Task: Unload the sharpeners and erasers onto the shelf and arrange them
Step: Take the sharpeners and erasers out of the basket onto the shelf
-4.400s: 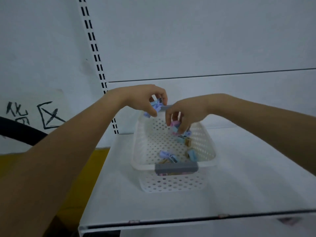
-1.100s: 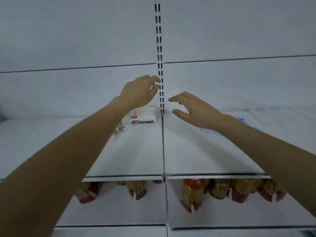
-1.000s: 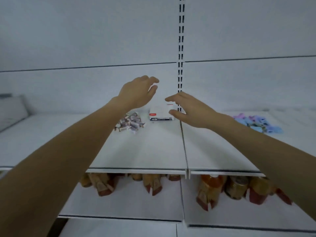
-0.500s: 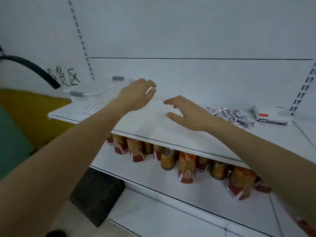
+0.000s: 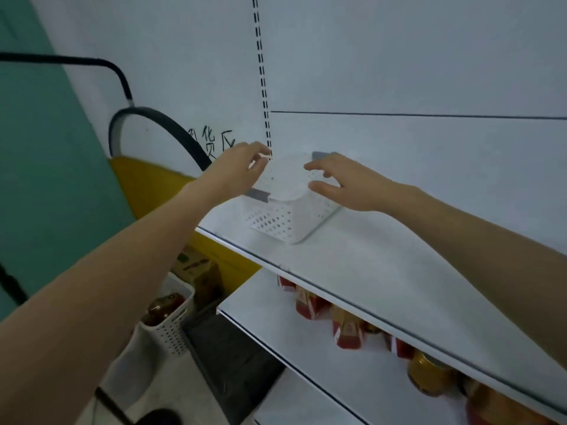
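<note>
Seemingly emptied, with nothing showing inside it, the white perforated plastic basket with grey handles stands mid-frame at the left end of the white metal shelf. The right hand, fingers spread apart, hovers at its right rim. The left hand curves at the left rim, and I cannot tell whether it grips. The two probably flank the basket to lift it away.
</note>
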Motion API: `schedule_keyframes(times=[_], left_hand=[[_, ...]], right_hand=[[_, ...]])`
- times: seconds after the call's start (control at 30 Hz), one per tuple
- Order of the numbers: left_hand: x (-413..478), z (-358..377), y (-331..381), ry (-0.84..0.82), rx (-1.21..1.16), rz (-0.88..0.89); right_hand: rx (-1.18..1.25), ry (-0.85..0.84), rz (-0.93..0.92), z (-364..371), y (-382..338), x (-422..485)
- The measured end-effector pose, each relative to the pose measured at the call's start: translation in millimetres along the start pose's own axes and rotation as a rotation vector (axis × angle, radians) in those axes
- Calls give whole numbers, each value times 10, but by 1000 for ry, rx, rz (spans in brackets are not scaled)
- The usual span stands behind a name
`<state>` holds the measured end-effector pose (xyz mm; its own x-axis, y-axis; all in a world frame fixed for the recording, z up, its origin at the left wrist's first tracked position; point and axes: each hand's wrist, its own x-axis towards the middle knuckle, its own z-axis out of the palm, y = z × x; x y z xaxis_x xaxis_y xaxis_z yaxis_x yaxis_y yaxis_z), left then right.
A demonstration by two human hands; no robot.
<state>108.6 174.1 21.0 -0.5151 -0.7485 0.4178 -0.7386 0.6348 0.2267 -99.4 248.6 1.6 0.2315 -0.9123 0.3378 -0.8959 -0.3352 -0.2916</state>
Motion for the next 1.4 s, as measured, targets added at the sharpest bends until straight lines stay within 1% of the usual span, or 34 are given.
schedule_keyframes(times=[0.1, 0.2, 0.27, 0.4, 0.5, 0.6, 0.63, 0.7, 0.77, 0.83, 0.93, 0.97, 1.0, 1.07, 1.1, 1.2, 1.3, 1.4], left_hand=[[267, 131, -241, -76, 24, 5], [503, 280, -390, -201, -41, 51], [672, 361, -438, -315, -87, 90], [1032, 555, -456, -574, -115, 196], [1255, 712, -394, -779, -39, 290], [1400, 834, -306, -1049, 159, 399], [1432, 876, -280, -1091, 215, 453], [1458, 933, -241, -1108, 262, 566], [1506, 968, -252, -1094, 232, 672], [1549, 949, -281, -1127, 207, 749], [1594, 1146, -351, -1137, 177, 807], [1576, 1186, -359, -1136, 144, 764], [1577, 1237, -371, -1110, 125, 770], [1585, 1264, -387, -1046, 138, 897], [1607, 1252, -393, -994, 108, 936], [1656, 1226, -384, -867, 22, 912], [1675, 1236, -378, -850, 8, 879], [1773, 1223, -329, -850, 48, 942]], right_hand=[[4, -29, 29, 96, 205, 399], [35, -44, 97, 194, 413, 667], [77, -7, 160, 213, 508, 770], [18, 1, 219, 185, 684, 957], [-9, 13, 296, 193, 777, 1018], [-20, 23, 337, 228, 788, 1022], [-17, 25, 346, 230, 779, 1022], [-22, 17, 370, 229, 752, 1019], [-28, -1, 402, 234, 736, 1018], [-20, -17, 433, 239, 706, 1021], [0, -27, 474, 243, 658, 1030], [0, -29, 490, 243, 642, 1035], [-3, -35, 504, 242, 630, 1042], [-16, -50, 527, 242, 612, 1058], [-23, -54, 537, 246, 604, 1065], [-28, -38, 556, 250, 586, 1079], [-26, -16, 562, 256, 577, 1081], [-17, -16, 551, 255, 585, 1077]])
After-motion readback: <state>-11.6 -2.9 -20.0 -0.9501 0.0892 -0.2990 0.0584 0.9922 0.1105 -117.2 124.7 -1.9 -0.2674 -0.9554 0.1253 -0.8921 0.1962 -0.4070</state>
